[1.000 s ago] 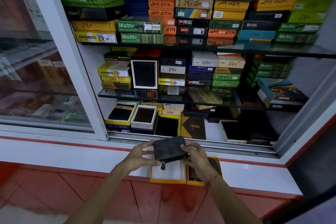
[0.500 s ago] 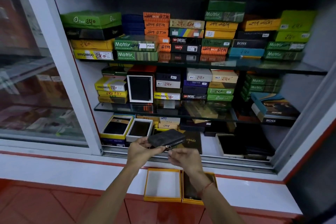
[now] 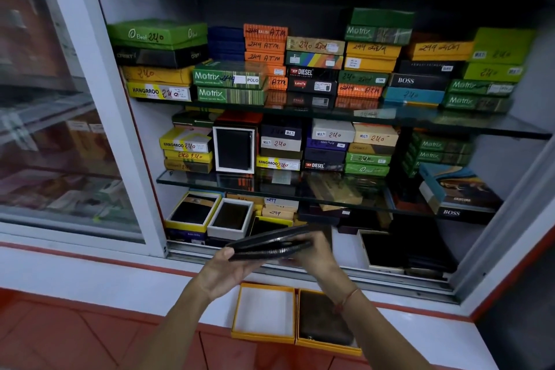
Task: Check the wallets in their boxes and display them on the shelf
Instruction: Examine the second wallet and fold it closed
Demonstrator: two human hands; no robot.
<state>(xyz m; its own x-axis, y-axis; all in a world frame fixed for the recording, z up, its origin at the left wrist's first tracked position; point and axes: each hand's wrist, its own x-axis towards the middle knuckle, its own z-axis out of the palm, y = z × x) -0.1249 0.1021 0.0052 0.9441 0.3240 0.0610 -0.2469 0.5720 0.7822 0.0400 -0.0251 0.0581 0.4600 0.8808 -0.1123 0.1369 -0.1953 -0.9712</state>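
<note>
hands meet in front of an open display cabinet, both on a dark zip-around wallet (image 3: 271, 245) held nearly flat, edge toward the camera, above the white ledge (image 3: 120, 276). left hand (image 3: 228, 272) cups it from beneath, palm up, fingers curled around its near left corner. right hand (image 3: 315, 252) grasps the right end, blurred, so i cannot tell exactly how its fingers sit; a reddish thread band (image 3: 345, 300) circles that wrist. the wallet's zipper track runs along the visible edge.

below the hands, on the ledge, two yellow-rimmed box halves lie side by side and touching: the left tray (image 3: 264, 314) shows a bare white inside, the right tray (image 3: 326, 320) holds a dark brown wallet (image 3: 322, 323).

behind the wallet, the cabinet's bottom level carries open boxes propped at a tilt: a yellow-rimmed box (image 3: 192, 212) with a black wallet, a white-rimmed box (image 3: 231, 218) just beside it, and a further white-rimmed box (image 3: 381, 249) to the right. the glass shelf (image 3: 186, 180) above bears stacked closed boxes with handwritten prices, plus one white-framed box (image 3: 234, 149) standing upright with a black wallet showing. the upper glass shelf (image 3: 450, 122) holds more stacks, among them green motrix boxes (image 3: 229, 85), a kangaroo box (image 3: 159, 91) and a boss box (image 3: 417, 81). a sliding glass door (image 3: 60, 129) covers the cabinet's left part.
</note>
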